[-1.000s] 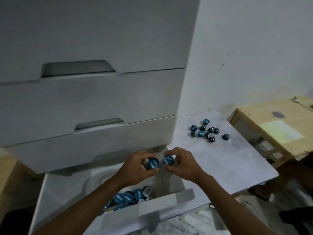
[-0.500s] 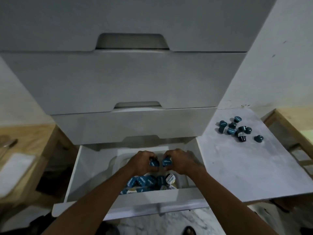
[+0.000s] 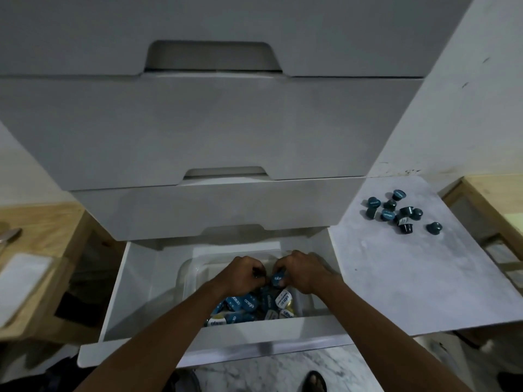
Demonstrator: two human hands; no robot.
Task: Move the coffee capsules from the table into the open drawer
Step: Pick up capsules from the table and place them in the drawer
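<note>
Both hands have sunk deeper into the open drawer since a moment ago, and now sit just above the pile of capsules in the clear tub. Right hand pinches a blue capsule between curled fingertips, while the left hand is curled closed beside it, and whether it grips a capsule I cannot tell. About ten loose capsules lie clustered on the counter, well apart from the drawer.

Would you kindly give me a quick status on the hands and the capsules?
Left hand and right hand both down in the open drawer; right hand pinching a blue capsule, left grip hidden. Loose capsules remain on the table. Nothing in the way.
</note>
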